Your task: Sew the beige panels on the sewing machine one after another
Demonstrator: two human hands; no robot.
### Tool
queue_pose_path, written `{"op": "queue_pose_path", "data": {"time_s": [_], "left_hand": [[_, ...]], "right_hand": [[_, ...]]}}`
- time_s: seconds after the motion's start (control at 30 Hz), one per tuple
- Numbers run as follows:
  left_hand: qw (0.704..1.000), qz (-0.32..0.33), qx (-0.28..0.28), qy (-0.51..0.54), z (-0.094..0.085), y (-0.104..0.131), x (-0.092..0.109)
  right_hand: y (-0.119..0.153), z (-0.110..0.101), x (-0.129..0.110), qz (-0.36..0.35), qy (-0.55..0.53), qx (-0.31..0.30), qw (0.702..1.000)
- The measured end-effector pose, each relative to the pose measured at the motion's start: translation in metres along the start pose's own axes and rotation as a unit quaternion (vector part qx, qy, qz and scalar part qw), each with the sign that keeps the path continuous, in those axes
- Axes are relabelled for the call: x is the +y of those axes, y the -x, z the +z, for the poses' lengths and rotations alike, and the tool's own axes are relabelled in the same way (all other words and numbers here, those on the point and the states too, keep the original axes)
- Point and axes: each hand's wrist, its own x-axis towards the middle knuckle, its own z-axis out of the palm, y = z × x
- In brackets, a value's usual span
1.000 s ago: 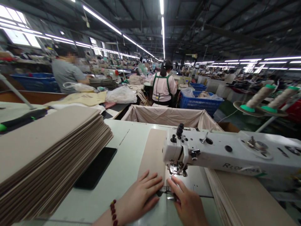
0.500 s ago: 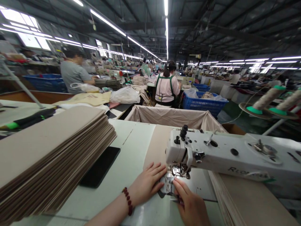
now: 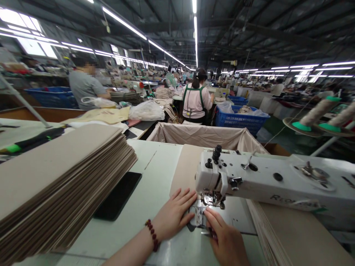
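Head view: left hand (image 3: 175, 214) wide-fingered on panel (image 3: 185, 166) reaching table's (image 3: 155, 184) far edge; right hand (image 3: 225, 233) bunched, grip unclear; forward slip risks presser foot (image 3: 211, 200) pinch.

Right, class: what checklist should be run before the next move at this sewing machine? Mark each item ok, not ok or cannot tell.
1. Left hand on the beige panel: ok, over its near end.
2. Right hand well back from the presser foot: not ok, fingertips close in front.
3. Phone apart from the panel: ok.
4. Bracelet clear of the presser foot: ok.
5. Needle threaded: cannot tell, too small.
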Motion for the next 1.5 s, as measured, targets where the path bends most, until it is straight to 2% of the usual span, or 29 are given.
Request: {"op": "queue_pose_path", "data": {"time_s": [0.13, 0.33, 0.83, 1.13, 1.33, 1.5], "left_hand": [[1.0, 0.002, 0.005, -0.001, 0.002, 0.0, -0.002], [1.0, -0.003, -0.008, 0.004, 0.001, -0.001, -0.001], [1.0, -0.01, 0.008, 0.016, -0.002, -0.004, 0.0], [1.0, 0.003, 0.018, -0.007, 0.006, -0.003, -0.003], [0.998, -0.012, 0.052, -0.015, 0.016, 0.0, -0.003], [0.994, -0.052, 0.088, -0.031, 0.006, -0.004, -0.003]], "right_hand": [[0.0, 0.001, 0.0, 0.011, -0.001, -0.013, 1.0], [0.0, 0.001, 0.0, 0.01, 0.006, -0.006, 1.0], [0.0, 0.0, -0.001, 0.025, 0.004, -0.004, 1.0], [-0.002, -0.016, -0.013, 0.047, 0.012, -0.028, 0.998], [-0.001, -0.022, -0.019, 0.067, 0.024, -0.029, 0.997], [0.0, -0.025, -0.024, 0.063, 0.033, -0.02, 0.997]]}}
